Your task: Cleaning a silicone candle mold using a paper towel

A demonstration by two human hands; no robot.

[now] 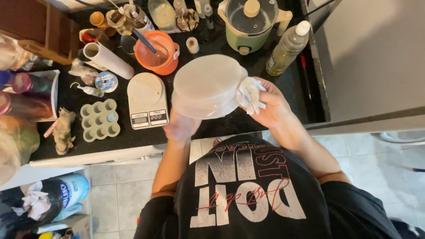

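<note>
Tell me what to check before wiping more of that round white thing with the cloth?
1. Left hand supports the round white container from below: ok.
2. Right hand grips the white cloth against the container's side: ok.
3. Container is held above the black counter, off the kitchen scale: ok.
4. Orange bowl with its spoon stands close behind: not ok, could get knocked.
5. Container is clean inside: cannot tell.
</note>
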